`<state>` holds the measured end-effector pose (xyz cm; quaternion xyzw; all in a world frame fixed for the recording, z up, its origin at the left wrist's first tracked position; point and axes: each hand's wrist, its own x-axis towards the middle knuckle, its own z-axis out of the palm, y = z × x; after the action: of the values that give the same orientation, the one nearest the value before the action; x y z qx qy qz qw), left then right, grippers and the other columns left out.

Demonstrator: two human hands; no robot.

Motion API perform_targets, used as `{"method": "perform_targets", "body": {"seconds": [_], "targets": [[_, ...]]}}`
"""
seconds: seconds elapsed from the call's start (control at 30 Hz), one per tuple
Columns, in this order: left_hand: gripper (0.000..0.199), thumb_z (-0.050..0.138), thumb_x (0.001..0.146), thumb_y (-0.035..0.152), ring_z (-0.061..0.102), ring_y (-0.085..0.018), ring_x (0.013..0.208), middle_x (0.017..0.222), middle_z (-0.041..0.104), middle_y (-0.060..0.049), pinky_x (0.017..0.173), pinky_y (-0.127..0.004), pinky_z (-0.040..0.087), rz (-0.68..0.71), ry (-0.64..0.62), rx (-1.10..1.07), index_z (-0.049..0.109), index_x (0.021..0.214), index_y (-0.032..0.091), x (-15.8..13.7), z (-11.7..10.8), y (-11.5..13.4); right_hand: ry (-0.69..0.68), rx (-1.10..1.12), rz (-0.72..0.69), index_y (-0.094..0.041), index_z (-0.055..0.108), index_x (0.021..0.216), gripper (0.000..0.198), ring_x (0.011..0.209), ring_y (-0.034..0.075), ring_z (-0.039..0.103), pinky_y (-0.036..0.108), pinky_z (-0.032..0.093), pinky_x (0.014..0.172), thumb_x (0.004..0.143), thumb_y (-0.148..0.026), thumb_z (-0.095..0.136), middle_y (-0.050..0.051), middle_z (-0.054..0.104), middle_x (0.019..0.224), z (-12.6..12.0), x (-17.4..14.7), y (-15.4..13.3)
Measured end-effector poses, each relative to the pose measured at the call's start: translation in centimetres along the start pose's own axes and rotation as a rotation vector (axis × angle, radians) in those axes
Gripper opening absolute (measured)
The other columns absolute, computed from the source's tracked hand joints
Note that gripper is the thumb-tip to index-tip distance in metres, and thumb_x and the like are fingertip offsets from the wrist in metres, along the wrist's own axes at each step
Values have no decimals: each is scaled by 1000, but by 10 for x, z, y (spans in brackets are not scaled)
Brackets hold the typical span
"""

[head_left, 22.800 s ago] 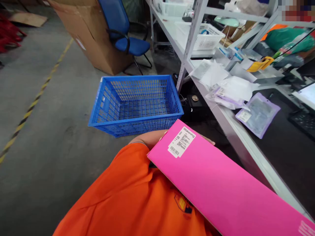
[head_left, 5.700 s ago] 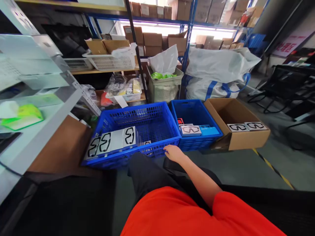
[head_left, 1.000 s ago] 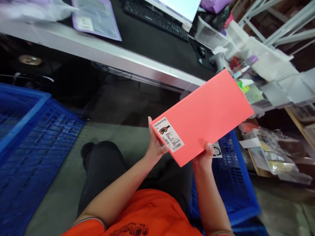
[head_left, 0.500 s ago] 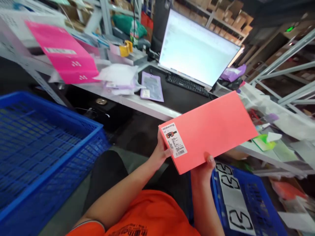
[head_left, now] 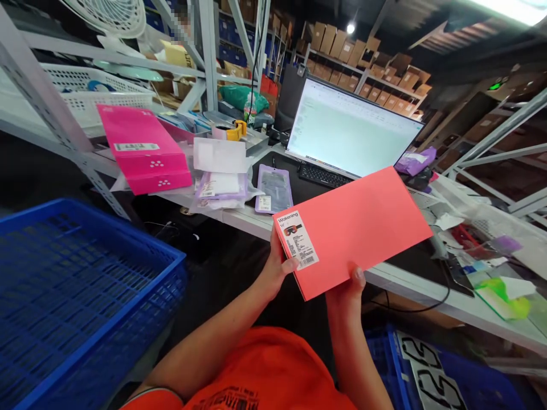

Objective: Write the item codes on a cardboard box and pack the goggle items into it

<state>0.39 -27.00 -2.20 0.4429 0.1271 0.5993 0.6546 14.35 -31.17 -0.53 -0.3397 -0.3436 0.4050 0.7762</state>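
Observation:
A coral-red flat box is held tilted in front of my body, near the desk's front edge. Its white label reads "Wakening" and carries a picture of goggles and a barcode. My left hand grips the box's left end, thumb on the label's lower edge. My right hand supports it from below, with the thumb over the near edge; the fingers of this hand are hidden underneath. Beyond the box lies a purple-edged pouch on the desk.
At left stands a blue crate; another blue crate is low at right. The desk bears a monitor, a keyboard, a pink box and stacked packets. A white basket and fan are farther left.
The view has tilted upward, so the desk, monitor and crates sit lower in the picture. Both hands keep their hold on the coral-red box, which has shifted slightly left in view.

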Motion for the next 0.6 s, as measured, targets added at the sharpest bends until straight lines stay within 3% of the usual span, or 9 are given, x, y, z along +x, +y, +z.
{"method": "perform_targets", "body": {"seconds": [0.13,0.3,0.47,0.53,0.6], "targets": [[118,81,75,58,46,-40,140,156,40,-19,113,-57,42,-13,20,14,9,162,27,16,-4,4,-10,18,20,-29,33,157,97,130,33,54,57,45,110,76,-65,72,11,54,143,-1,17,10],[123,85,70,56,49,-39,138,154,43,-16,110,-55,44,-32,69,41,9,163,31,35,-9,13,-57,24,97,-30,41,153,96,129,36,55,57,49,105,72,-69,76,12,53,145,-6,36,24],[119,89,62,55,57,-41,128,147,53,-16,99,-53,52,-111,127,51,25,159,29,52,-24,37,-252,-46,106,-32,52,145,98,139,39,47,60,46,107,68,-93,60,12,49,150,-33,43,39],[108,88,61,57,59,-41,126,141,59,-15,98,-52,54,-185,189,19,39,151,25,55,-34,48,-212,-199,40,-34,47,149,98,148,39,36,62,37,114,70,-87,66,11,37,160,-55,51,38],[94,87,62,59,60,-40,126,135,64,-14,100,-50,54,-278,276,-24,50,141,22,56,-43,58,-67,-412,-68,-36,37,155,97,153,36,27,62,26,121,73,-67,79,10,25,166,-78,66,31]]}}
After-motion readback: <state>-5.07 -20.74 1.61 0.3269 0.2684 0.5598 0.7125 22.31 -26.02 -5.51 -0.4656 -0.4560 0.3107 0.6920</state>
